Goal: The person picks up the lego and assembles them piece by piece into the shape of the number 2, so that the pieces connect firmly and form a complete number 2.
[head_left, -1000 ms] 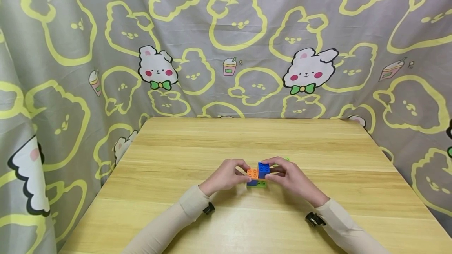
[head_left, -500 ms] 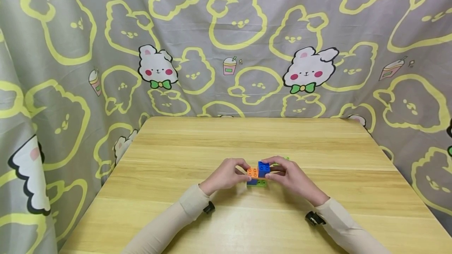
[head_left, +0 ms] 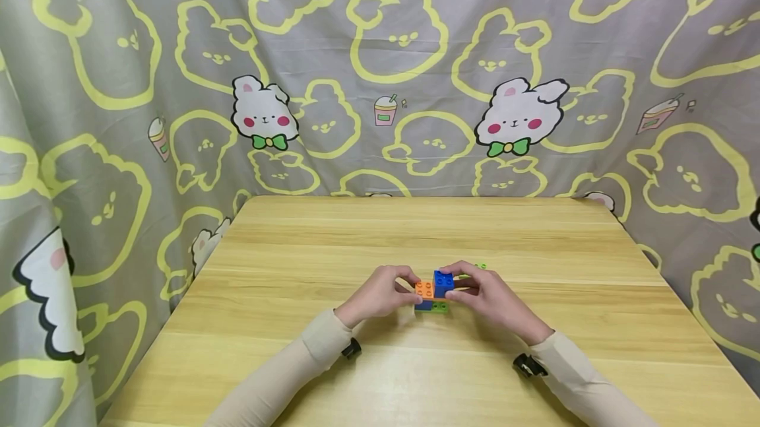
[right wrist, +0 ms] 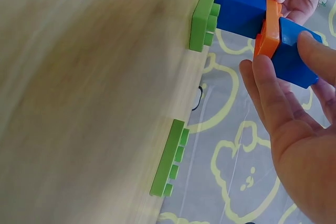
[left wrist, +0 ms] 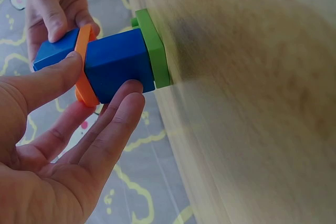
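Bricks (head_left: 434, 292) form a small stack near the middle of the table (head_left: 297, 268): a green plate at the bottom, a blue block, an orange plate and a blue block on top. Left hand (head_left: 380, 295) pinches the lower part, and right hand (head_left: 489, 298) pinches the top block. Another green plate (right wrist: 169, 158) lies just beyond the right hand.

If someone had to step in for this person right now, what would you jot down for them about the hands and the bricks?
Left hand: pinches the orange plate and the lower blue brick.
Right hand: grips the top blue brick.
Stack: green plate flat on the wooden table, blue brick on it, orange plate above, blue brick on top.
A second green plate lies loose beside the stack.
Done: four pieces stacked.
Left: probably seating the top brick firmly and adding the loose plate.
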Available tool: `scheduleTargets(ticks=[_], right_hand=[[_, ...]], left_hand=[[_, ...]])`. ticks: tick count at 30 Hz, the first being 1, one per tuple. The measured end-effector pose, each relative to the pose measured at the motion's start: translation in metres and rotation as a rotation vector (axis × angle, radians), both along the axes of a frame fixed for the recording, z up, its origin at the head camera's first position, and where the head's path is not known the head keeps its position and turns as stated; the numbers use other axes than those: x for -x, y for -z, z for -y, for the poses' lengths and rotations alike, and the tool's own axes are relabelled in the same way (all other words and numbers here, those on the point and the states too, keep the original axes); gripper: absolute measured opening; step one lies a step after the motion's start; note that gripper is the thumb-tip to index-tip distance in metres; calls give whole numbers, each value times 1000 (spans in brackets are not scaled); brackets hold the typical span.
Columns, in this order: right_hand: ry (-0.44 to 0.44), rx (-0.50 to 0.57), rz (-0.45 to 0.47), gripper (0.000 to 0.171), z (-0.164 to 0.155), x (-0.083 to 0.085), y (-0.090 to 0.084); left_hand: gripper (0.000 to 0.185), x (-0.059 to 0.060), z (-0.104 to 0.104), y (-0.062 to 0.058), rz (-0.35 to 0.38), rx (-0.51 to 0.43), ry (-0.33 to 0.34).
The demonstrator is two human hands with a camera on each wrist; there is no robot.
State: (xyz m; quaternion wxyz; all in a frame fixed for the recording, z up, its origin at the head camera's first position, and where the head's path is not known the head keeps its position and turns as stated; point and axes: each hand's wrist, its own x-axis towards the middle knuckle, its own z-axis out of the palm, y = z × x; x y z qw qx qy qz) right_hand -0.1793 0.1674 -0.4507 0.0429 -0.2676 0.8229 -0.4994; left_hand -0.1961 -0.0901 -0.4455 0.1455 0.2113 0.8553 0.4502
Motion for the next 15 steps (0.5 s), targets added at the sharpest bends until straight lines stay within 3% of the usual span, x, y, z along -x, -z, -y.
scheduleTargets(ticks=[15], right_hand=[[-21, 12, 5, 34, 0, -1, 0]], left_hand=[[19, -1, 0, 0, -2, -1, 1]])
